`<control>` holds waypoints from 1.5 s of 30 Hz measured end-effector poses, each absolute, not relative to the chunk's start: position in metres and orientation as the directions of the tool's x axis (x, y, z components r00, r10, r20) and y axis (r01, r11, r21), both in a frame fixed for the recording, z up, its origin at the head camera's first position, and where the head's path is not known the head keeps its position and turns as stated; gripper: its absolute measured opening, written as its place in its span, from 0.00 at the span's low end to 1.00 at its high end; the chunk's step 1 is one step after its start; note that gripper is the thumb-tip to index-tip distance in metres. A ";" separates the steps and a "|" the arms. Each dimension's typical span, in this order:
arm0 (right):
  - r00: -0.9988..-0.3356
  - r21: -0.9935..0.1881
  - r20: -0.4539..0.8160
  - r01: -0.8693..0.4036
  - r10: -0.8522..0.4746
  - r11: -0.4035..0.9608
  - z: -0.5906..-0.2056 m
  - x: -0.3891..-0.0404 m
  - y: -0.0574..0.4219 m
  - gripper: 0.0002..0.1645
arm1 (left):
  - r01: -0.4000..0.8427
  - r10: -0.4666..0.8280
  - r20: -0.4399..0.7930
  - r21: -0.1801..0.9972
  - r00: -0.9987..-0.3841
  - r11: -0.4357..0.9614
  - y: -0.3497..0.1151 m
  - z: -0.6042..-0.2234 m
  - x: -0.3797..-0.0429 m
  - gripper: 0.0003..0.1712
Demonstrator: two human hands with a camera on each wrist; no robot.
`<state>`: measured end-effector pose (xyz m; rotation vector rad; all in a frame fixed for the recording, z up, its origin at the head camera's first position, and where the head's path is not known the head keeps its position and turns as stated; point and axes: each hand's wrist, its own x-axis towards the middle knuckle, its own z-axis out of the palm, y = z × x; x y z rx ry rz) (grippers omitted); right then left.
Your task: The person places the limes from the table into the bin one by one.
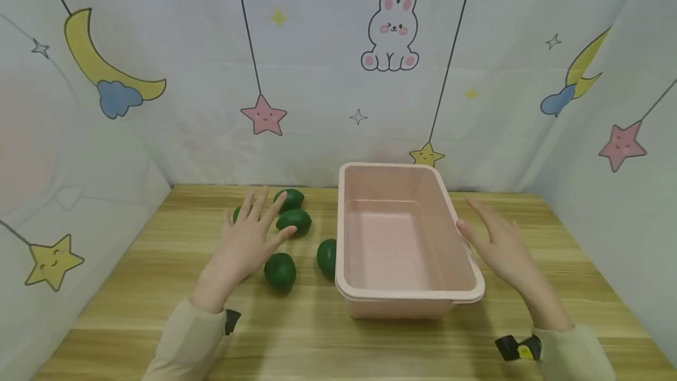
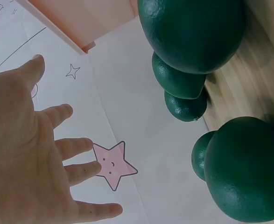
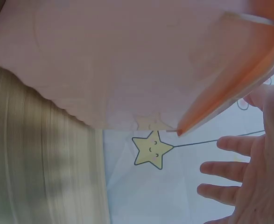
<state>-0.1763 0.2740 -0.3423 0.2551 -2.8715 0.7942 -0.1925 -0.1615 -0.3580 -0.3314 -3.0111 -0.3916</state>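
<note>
My left hand (image 1: 245, 244), fingers spread, is held over several dark green, lime-like fruits on the left of the table; it holds nothing. One fruit (image 1: 280, 272) lies just right of the wrist, and another (image 1: 294, 222) sits beyond the thumb. A third fruit (image 1: 327, 258) lies against or close to the left side of a pink plastic bin (image 1: 407, 295). The bin has no contents in view. Beside its right rim, my right hand (image 1: 499, 249) has straight fingers and grips nothing; whether the thumb touches the rim I cannot tell. The left hand partly covers some fruits.
The wood-grain table (image 1: 296, 340) ends at a white cloth backdrop (image 1: 201, 134) printed with stars, moons and a rabbit. Cloth also closes off the left and right sides. A black strap piece (image 1: 518, 348) shows at the right wrist.
</note>
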 end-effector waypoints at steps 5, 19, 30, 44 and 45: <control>-0.977 -0.529 0.179 -0.197 -0.118 0.826 -0.343 -0.173 0.273 0.40 | 0.231 0.207 0.116 0.261 -0.971 0.937 -0.162 -0.360 -0.189 0.44; -0.987 -0.628 0.135 -0.153 -0.087 0.763 -0.346 -0.162 0.269 0.40 | 0.230 0.201 0.129 0.281 -0.971 0.932 -0.164 -0.367 -0.182 0.42; -0.990 -0.688 0.122 -0.140 -0.077 0.712 -0.343 -0.151 0.266 0.38 | 0.240 0.204 0.155 0.268 -0.967 0.933 -0.162 -0.371 -0.176 0.41; -0.990 -0.731 0.123 -0.141 -0.074 0.668 -0.346 -0.147 0.267 0.38 | 0.271 0.223 0.209 0.241 -0.952 0.932 -0.159 -0.380 -0.171 0.39; -0.990 -0.729 0.119 -0.136 -0.072 0.671 -0.346 -0.146 0.267 0.38 | 0.276 0.226 0.216 0.237 -0.950 0.931 -0.159 -0.380 -0.170 0.39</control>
